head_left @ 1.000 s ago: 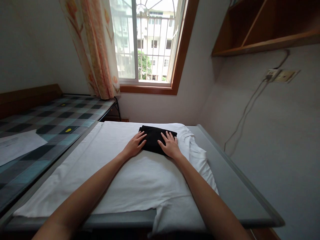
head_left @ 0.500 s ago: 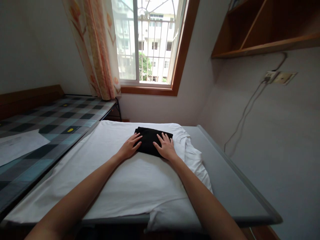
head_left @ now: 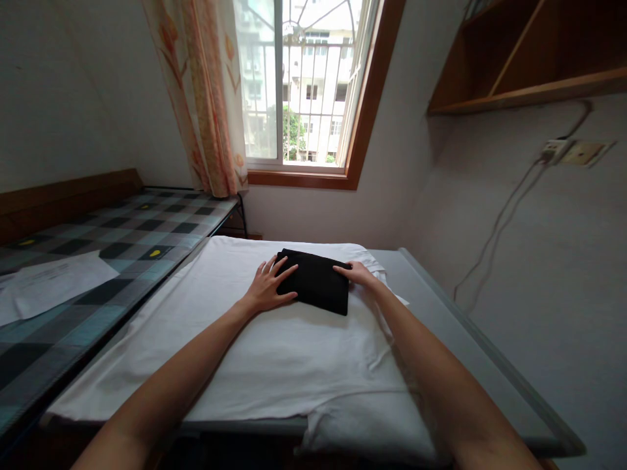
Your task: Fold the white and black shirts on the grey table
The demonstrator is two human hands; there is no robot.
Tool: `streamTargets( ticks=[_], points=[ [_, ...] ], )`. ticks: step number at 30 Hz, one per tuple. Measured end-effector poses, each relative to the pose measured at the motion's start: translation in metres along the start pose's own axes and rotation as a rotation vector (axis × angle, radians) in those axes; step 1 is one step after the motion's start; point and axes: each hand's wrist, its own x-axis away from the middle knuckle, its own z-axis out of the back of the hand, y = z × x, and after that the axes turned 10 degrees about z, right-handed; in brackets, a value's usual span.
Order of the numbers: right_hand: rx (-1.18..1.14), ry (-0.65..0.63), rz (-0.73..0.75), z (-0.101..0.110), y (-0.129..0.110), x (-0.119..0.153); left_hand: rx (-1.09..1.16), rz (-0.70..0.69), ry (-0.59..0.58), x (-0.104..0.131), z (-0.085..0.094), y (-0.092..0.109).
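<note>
A folded black cloth [head_left: 319,282] lies on a white shirt [head_left: 240,372] spread over a grey table [head_left: 470,372]. My left hand [head_left: 268,286] rests with its fingers spread on the cloth's left end. At the opposite end, my right hand [head_left: 360,273] pinches the cloth's right edge, thumb on top and the other fingers out of sight beneath. One part of the shirt, probably a sleeve, hangs past the near edge of the table.
To the left stands a bed with a checked mattress [head_left: 181,225] and paper sheets [head_left: 63,284] on it. Ahead are a window [head_left: 313,98] and a flowered curtain [head_left: 210,111]. A wooden shelf [head_left: 519,91] and a socket with a cable [head_left: 556,150] are on the right wall.
My right hand has gone from lying flat on the black cloth to gripping its right edge. My left hand stays on the left end. The view has shifted slightly left.
</note>
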Motion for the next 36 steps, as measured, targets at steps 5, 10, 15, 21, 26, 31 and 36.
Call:
streamTargets(
  ticks=[5,10,15,21,26,31,36],
  points=[
    [-0.340,-0.062,-0.127,0.007,-0.002,0.004,-0.060,-0.315,-0.009,0.000,0.007,0.014],
    [-0.570,-0.079,-0.087,0.012,-0.013,0.010,-0.126,-0.390,-0.024,0.000,0.000,0.020],
    [-0.969,-0.122,-0.134,0.008,-0.022,0.012,-0.134,-0.378,0.061,0.001,-0.001,0.018],
    [-0.953,-0.273,-0.035,0.004,-0.034,0.029,-0.098,-0.363,0.058,0.001,-0.002,0.013],
    [-0.763,-0.218,-0.066,0.012,-0.032,0.031,-0.069,-0.368,0.055,0.002,-0.002,0.015],
    [-0.714,0.020,-0.023,0.043,-0.005,0.019,-0.060,-0.319,0.034,0.002,0.001,0.015],
    [-0.616,0.414,-0.106,0.085,0.057,0.016,-0.040,-0.290,-0.040,0.001,-0.003,0.012]
  ],
)
